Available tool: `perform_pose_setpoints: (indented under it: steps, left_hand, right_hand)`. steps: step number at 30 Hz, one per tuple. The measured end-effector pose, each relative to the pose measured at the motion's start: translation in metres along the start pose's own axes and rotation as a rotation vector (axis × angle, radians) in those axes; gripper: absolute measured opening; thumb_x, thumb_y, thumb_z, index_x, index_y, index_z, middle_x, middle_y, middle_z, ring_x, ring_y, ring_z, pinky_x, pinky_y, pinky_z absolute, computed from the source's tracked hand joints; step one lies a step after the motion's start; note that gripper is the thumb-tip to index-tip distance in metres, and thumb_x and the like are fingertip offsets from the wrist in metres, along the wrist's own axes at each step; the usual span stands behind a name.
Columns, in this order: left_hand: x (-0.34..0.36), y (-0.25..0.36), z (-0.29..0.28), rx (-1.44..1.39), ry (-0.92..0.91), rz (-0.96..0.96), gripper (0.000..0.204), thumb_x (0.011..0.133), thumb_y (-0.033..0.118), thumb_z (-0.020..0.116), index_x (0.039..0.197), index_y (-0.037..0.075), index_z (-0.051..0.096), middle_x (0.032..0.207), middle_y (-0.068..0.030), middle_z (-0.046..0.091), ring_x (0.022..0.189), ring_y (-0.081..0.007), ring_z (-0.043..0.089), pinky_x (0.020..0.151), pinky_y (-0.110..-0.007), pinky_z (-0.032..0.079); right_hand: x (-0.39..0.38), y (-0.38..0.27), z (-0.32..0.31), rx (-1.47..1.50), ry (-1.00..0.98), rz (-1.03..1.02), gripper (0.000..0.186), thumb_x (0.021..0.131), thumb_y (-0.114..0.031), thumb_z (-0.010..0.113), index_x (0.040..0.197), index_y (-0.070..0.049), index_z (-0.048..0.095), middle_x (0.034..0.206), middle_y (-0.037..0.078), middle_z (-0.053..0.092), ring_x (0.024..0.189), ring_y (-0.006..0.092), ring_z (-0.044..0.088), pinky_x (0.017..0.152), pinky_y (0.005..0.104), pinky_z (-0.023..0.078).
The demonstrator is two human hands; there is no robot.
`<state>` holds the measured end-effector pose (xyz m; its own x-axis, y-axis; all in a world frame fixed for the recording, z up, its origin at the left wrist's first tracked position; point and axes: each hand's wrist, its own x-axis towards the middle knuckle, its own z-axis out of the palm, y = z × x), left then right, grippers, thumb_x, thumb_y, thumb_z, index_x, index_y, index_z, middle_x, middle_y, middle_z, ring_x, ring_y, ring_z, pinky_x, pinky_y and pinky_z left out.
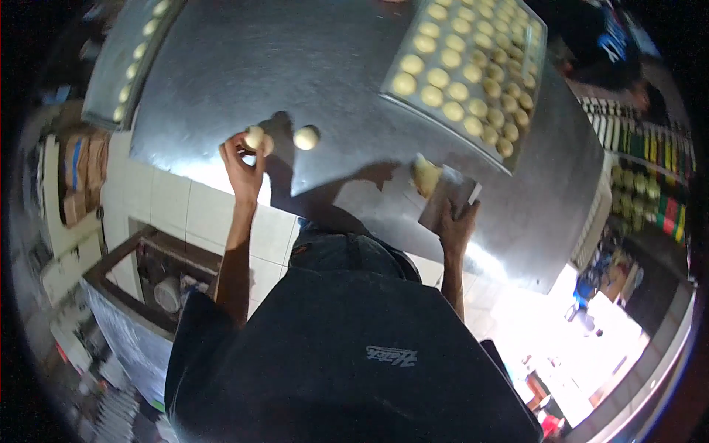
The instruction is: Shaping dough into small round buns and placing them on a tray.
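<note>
Head view, bench: a steel bench fills the upper middle of the picture, with white floor tiles below its near edge.
Left hand: the left hand pinches a small round dough ball between its fingertips, at the bench's near edge.
Second ball: another dough ball lies loose on the bench just right of the held one, not touching it.
Right hand: the right hand grips a flat metal scraper.
Dough lump: a pale dough lump sits at the scraper's far end, touching it.
Tray: a metal tray beyond the scraper carries rows of dough balls.
Second tray: another tray with a row of balls lies at the far left.
</note>
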<state>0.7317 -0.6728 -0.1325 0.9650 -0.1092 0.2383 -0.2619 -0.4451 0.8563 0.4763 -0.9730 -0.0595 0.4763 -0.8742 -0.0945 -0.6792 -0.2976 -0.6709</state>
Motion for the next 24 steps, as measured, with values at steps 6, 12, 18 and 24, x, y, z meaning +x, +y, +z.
perform_pose_setpoints:
  steps: [6,12,18,24]
  left_hand:
    - [-0.09,0.102,0.129,-0.165,-0.686,0.029,0.053,0.072,0.025,0.078,0.109,0.003,0.048,0.101,-0.0174,0.05,0.092,-0.0315,0.055,0.076,-0.039,0.048]
    - [-0.13,0.091,0.16,0.169,-0.741,0.146,0.071,0.071,0.033,0.076,0.124,0.003,0.039,0.109,-0.0245,0.046,0.101,-0.0425,0.049,0.082,-0.046,0.045]
    - [-0.134,0.094,0.173,0.116,-0.734,0.11,0.062,0.074,0.019,0.073,0.123,0.0,0.041,0.108,-0.0254,0.046,0.098,-0.0431,0.048,0.083,-0.045,0.044]
    - [-0.115,0.093,0.168,-0.044,-0.516,-0.04,0.044,0.077,0.014,0.072,0.112,-0.001,0.048,0.102,-0.0156,0.056,0.095,-0.0275,0.056,0.082,-0.035,0.046]
  right_hand:
    - [0.01,-0.001,0.006,-0.183,-0.267,-0.171,0.034,0.083,-0.012,0.057,0.108,-0.003,0.037,0.085,0.028,0.058,0.078,0.0457,0.059,0.062,0.0532,0.045]
    - [0.012,0.01,0.008,-0.328,-0.426,-0.105,0.032,0.08,-0.002,0.053,0.109,-0.003,0.041,0.105,0.018,0.054,0.094,0.0392,0.057,0.071,0.0497,0.048]
    - [0.011,0.028,0.028,-0.286,-0.433,-0.132,0.036,0.077,-0.003,0.059,0.107,-0.002,0.039,0.102,0.023,0.054,0.093,0.0427,0.056,0.069,0.0503,0.046]
    - [0.009,0.015,0.069,0.163,-0.496,0.07,0.046,0.081,-0.018,0.062,0.116,-0.001,0.035,0.097,0.03,0.056,0.095,0.0439,0.057,0.074,0.0478,0.047]
